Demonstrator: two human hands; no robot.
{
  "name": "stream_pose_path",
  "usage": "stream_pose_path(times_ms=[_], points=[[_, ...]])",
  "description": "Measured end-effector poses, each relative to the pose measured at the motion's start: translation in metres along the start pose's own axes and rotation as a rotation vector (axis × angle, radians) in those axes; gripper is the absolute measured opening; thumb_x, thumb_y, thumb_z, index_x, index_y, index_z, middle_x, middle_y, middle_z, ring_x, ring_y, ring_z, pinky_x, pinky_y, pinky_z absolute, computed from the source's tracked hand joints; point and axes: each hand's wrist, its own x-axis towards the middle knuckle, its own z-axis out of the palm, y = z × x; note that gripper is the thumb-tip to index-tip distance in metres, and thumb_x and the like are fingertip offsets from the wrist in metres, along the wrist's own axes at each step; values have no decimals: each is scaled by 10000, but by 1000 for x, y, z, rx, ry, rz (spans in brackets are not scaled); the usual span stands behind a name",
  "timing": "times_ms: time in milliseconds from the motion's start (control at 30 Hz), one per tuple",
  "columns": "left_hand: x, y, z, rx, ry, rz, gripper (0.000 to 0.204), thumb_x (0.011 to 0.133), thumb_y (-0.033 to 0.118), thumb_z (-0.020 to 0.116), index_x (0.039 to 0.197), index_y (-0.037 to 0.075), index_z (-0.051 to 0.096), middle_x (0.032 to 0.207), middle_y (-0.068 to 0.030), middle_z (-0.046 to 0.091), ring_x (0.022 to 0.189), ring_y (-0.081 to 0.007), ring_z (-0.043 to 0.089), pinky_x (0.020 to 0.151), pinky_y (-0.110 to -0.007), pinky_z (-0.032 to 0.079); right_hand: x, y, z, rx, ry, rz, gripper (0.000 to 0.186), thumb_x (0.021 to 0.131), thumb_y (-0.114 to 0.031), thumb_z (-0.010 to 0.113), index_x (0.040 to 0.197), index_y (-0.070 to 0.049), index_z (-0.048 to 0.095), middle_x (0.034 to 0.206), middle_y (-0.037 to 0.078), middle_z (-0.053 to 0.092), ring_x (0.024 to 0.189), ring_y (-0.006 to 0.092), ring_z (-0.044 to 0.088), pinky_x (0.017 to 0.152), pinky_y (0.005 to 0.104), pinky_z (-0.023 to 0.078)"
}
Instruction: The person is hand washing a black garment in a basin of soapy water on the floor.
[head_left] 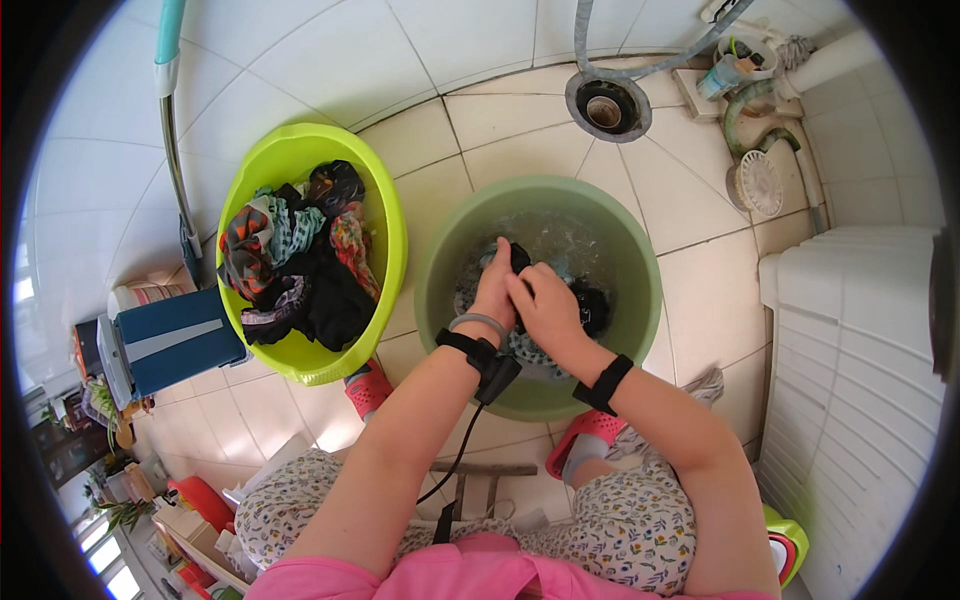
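Both my hands are over a round green basin point(640, 330) with water and wet clothes in it. My left hand point(493, 292) is closed round a black wet cloth point(519, 257), its thumb pointing up. Pressed against it from the right, my right hand point(548, 312) is closed on the same cloth, with its fingers curled in. Most of the cloth is hidden by the hands. Below them in the water lie a black garment point(592, 308) and a patterned grey-blue garment point(527, 350).
To the left stands a lime-green tub point(392, 215) heaped with mixed clothes point(320, 265). Beyond the basin is a floor drain point(606, 108) with a grey hose point(660, 68). A white ridged panel point(850, 380) borders the right; a blue box point(175, 340) stands at left.
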Motion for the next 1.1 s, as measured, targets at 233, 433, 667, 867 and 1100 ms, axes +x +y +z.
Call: stream_pose_path(times_ms=[233, 433, 667, 867, 1100], points=[[-23, 11, 45, 51, -146, 290, 330, 982, 323, 459, 1163, 62, 549, 1116, -45, 605, 1016, -194, 561, 901, -356, 431, 40, 57, -37, 277, 102, 184, 353, 967, -343, 460, 1024, -24, 602, 981, 154, 624, 931, 259, 594, 826, 349, 444], [-48, 47, 56, 82, -254, 314, 318, 983, 329, 454, 1055, 53, 594, 1016, -47, 609, 946, -162, 542, 873, -312, 420, 36, 20, -60, 563, -163, 37, 362, 916, -285, 583, 1145, -5, 565, 1127, 141, 599, 1065, 217, 554, 912, 324, 419], [-33, 30, 41, 402, -252, 473, 468, 995, 393, 385, 1226, 8, 518, 1263, -67, 528, 1203, -170, 441, 1046, -327, 309, 40, 15, -69, 309, -183, 223, 415, 836, -311, 669, 1090, 4, 577, 998, 71, 618, 829, 150, 595, 712, 286, 476], [-39, 0, 15, 500, -146, 185, 778, 925, 633, 347, 1372, 1, 422, 1387, -88, 442, 1247, -178, 403, 1044, -314, 285, 48, -29, -86, 744, -78, 410, 417, 835, -360, 643, 1085, -47, 529, 983, 46, 588, 811, 122, 551, 625, 276, 440], [-70, 20, 0, 746, -48, 140, 568, 883, 616, 494, 988, 60, 546, 965, -43, 555, 916, -135, 507, 827, -274, 412, 45, 45, -73, 699, 73, 308, 509, 788, -207, 693, 1179, 20, 460, 1084, 112, 573, 985, 200, 556, 865, 315, 441]])
